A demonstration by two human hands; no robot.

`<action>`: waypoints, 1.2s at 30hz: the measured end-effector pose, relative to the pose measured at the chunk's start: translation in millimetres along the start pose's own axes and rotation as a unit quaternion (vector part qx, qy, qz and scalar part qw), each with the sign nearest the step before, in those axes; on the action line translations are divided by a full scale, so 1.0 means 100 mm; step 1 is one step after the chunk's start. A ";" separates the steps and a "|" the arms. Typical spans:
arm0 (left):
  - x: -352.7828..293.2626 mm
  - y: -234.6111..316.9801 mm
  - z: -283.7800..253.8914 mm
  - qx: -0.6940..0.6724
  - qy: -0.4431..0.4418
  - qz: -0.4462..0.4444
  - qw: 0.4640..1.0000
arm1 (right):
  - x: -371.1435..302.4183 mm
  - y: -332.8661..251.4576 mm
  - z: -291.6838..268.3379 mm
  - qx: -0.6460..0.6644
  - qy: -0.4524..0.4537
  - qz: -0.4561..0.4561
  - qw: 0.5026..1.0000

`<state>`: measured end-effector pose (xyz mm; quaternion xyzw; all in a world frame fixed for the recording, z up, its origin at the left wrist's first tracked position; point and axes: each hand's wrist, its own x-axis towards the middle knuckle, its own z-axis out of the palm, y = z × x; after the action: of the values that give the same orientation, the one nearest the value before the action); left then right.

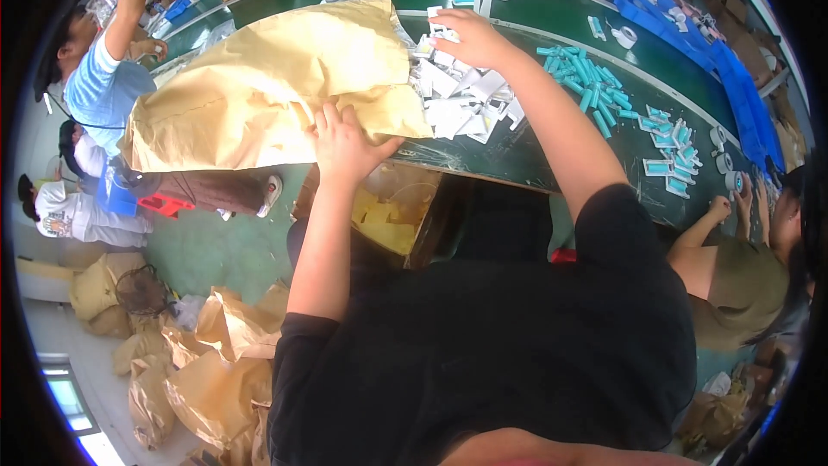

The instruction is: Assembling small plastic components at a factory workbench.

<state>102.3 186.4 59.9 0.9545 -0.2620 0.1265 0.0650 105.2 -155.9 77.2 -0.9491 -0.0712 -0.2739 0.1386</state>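
I watched the left hand press down on the lower edge of the big tan paper sack, fingers spread and curled over its near corner, pinching the paper rather than lying flat. The right hand reached out beyond the sack's mouth, fingers loosely open and resting on top of the heap of small white pieces, not closed around any one of them as far as I could tell.

The sack lay on its side on the green belt, its long axis running across my view from the far left to the right, its open mouth pointing right toward the right hand's fingers. The white pieces sat just off that mouth, under and near side of the right fingertips, touching the sack's edge.

By my read, the emptying looked well along: a good pile was already out on the belt, yet the sack still looked bulky, so some contents probably remained inside; I could not see in.

Beyond the right fingers, further right, turquoise tubes lay scattered, well apart from the pile. A co-worker's hand worked at the belt's right end, and crumpled paper sacks lay on the floor below the left forearm.
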 end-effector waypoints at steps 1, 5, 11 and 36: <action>0.00 0.06 -0.08 -0.009 0.035 -0.023 0.999 | -0.11 -0.08 -0.11 0.059 0.016 0.036 0.997; 0.42 0.38 -0.44 -0.076 0.191 0.145 0.968 | -1.05 -0.28 -0.27 0.119 0.122 0.104 0.980; 1.12 0.11 -0.15 -0.004 0.019 0.230 0.973 | -1.24 -0.82 -0.21 0.013 0.021 -0.010 1.000; 0.98 -0.69 0.06 -0.210 0.083 0.028 0.974 | -1.31 -0.66 0.09 0.048 -0.013 0.053 0.997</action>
<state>220.6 196.2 77.2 0.8979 -0.3035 0.1487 0.2822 -14.5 -98.0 14.4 -0.9472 -0.0360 -0.2502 0.1975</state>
